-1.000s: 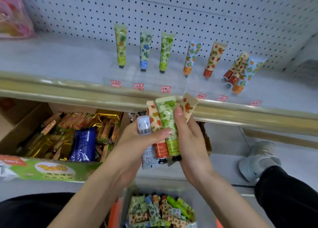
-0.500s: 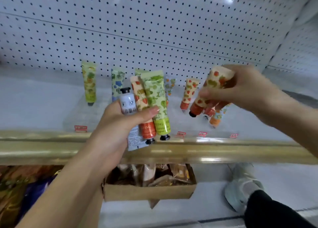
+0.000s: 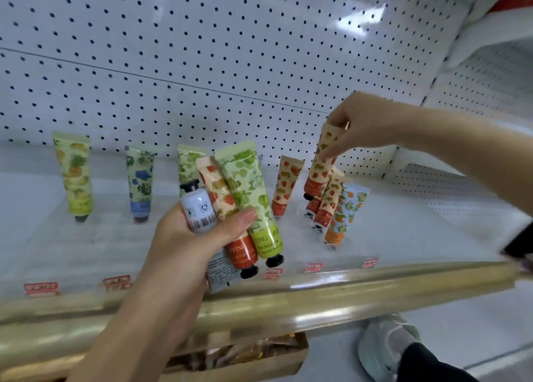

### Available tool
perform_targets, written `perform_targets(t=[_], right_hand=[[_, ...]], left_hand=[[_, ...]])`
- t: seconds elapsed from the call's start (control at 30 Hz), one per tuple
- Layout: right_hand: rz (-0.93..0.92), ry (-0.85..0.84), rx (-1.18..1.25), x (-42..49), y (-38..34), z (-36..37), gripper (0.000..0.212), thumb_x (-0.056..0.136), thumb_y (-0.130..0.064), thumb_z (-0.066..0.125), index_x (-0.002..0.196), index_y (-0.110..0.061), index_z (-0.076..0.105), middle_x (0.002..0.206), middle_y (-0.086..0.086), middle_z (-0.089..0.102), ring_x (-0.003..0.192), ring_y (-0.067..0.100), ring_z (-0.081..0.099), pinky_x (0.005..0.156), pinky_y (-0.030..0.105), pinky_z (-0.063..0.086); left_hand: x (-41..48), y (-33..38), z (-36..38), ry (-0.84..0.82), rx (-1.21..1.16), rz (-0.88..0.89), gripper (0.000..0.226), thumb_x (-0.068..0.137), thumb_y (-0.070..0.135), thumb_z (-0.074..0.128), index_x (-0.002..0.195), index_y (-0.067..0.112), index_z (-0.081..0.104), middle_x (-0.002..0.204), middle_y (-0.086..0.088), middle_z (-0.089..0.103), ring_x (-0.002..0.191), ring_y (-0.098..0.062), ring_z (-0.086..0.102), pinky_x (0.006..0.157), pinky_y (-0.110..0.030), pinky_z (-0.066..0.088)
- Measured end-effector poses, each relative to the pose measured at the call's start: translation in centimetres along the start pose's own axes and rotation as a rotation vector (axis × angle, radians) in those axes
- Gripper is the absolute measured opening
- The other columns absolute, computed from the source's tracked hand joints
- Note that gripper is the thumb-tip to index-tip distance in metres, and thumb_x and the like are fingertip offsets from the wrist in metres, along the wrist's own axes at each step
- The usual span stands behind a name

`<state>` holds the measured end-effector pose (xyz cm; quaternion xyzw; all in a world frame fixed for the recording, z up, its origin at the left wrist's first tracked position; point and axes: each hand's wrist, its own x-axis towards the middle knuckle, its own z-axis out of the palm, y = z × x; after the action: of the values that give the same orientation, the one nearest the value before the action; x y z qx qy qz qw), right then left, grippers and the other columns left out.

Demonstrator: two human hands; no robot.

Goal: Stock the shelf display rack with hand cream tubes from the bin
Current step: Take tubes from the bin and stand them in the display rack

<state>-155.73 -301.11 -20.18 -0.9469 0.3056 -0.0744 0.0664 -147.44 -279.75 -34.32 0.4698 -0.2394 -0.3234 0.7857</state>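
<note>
Gripping in the left hand (image 3: 190, 243), fingers and thumb curled round them near the gold front rail (image 3: 331, 292), a fan of three: pale tube (image 3: 199, 211) cap up, strawberry tube (image 3: 230, 208) and green tube (image 3: 251, 197) caps down. Pinching in the right hand (image 3: 366, 122), fingertips closed on its crimped top, a second strawberry hand cream tube (image 3: 321, 162), cap down, far right over the clear display rack (image 3: 101, 246), just beside a leaning cluster of tubes (image 3: 327, 208). Further left along the rack, cap-down: yellow tube (image 3: 74, 177), blue tube (image 3: 140, 182), lone strawberry-print tube (image 3: 287, 185).
</note>
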Motion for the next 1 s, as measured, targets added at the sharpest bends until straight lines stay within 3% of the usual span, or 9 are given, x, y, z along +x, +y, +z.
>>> perform_targets(t=[0.17,0.23,0.37,0.43,0.5,0.57,0.67,0.8,1.0], right_hand=[[0.011,0.011,-0.013,1.7,1.5,1.6,0.035,0.068,-0.032,0.083,0.087,-0.005,0.072,0.096,0.021,0.07,0.074,0.028,0.056,0.065,0.03,0.041],[0.01,-0.005,-0.019,2.1,2.0,2.2,0.038,0.066,-0.033,0.083,0.087,-0.003,0.072,0.097,0.022,0.069,0.076,0.024,0.056,0.067,0.03,0.042],[0.009,-0.003,-0.086,2.9,2.5,3.4,0.051,0.063,-0.043,0.082,0.089,-0.001,0.07,0.089,0.013,0.07,0.093,0.024,0.059,0.085,0.038,0.046],[-0.005,-0.022,-0.087,3.2,2.7,4.0,0.06,0.064,-0.044,0.081,0.096,0.004,0.067,0.083,0.014,0.065,0.089,0.024,0.055,0.08,0.036,0.041],[-0.01,-0.029,-0.096,3.3,2.8,4.5,0.058,0.065,-0.044,0.08,0.1,0.001,0.068,0.094,0.015,0.067,0.092,0.023,0.051,0.082,0.036,0.038],[-0.008,-0.018,-0.115,3.3,3.0,5.0,0.056,0.066,-0.045,0.08,0.102,-0.003,0.069,0.106,0.011,0.065,0.102,0.024,0.049,0.084,0.036,0.035],[-0.017,-0.025,-0.125,3.6,3.2,5.6,0.059,0.067,-0.047,0.079,0.105,-0.002,0.068,0.115,0.012,0.062,0.11,0.026,0.046,0.083,0.034,0.03],[-0.023,-0.024,-0.141,3.4,3.2,5.9,0.046,0.07,-0.046,0.077,0.103,-0.016,0.069,0.115,0.0,0.055,0.117,0.024,0.04,0.089,0.037,0.027],[-0.054,-0.025,-0.129,3.5,3.4,6.0,0.043,0.071,-0.046,0.077,0.101,-0.015,0.07,0.118,0.003,0.059,0.119,0.024,0.042,0.099,0.043,0.031]], left_hand=[[0.2,-0.4,0.4,-0.003,-0.01,-0.004,0.045,0.053,0.017,0.072,0.097,0.014,0.067,0.088,-0.003,0.076,0.078,-0.021,0.073,0.067,-0.036,0.051],[0.4,-0.5,0.5,-0.002,-0.019,-0.002,0.044,0.053,0.016,0.072,0.097,0.013,0.067,0.088,-0.004,0.076,0.077,-0.021,0.073,0.067,-0.036,0.051],[0.6,-0.6,0.9,0.014,-0.022,0.005,0.039,0.053,0.013,0.07,0.092,0.013,0.065,0.081,-0.003,0.076,0.07,-0.018,0.073,0.059,-0.033,0.053],[0.7,-0.6,1.0,0.008,-0.024,-0.001,0.041,0.052,0.013,0.072,0.092,0.013,0.064,0.081,-0.004,0.076,0.07,-0.019,0.073,0.061,-0.034,0.052],[0.9,-0.8,0.8,-0.015,-0.031,-0.004,0.049,0.046,0.018,0.081,0.093,0.012,0.067,0.085,-0.006,0.075,0.073,-0.021,0.073,0.06,-0.035,0.055],[1.1,-0.9,0.8,-0.041,-0.03,0.006,0.065,0.025,0.031,0.094,0.085,0.016,0.072,0.087,-0.007,0.075,0.075,-0.023,0.073,0.054,-0.03,0.057],[1.4,-1.2,0.7,-0.035,-0.033,0.025,0.075,0.004,0.044,0.092,0.074,0.024,0.075,0.087,-0.007,0.075,0.075,-0.023,0.073,0.051,-0.027,0.056],[1.4,-1.2,0.8,-0.048,-0.037,0.033,0.075,0.001,0.044,0.091,0.072,0.027,0.075,0.086,-0.006,0.076,0.075,-0.022,0.073,0.051,-0.027,0.056],[1.2,-1.2,0.8,-0.064,-0.023,0.04,0.076,0.004,0.044,0.092,0.076,0.025,0.075,0.089,-0.008,0.075,0.077,-0.025,0.073,0.053,-0.029,0.057]])
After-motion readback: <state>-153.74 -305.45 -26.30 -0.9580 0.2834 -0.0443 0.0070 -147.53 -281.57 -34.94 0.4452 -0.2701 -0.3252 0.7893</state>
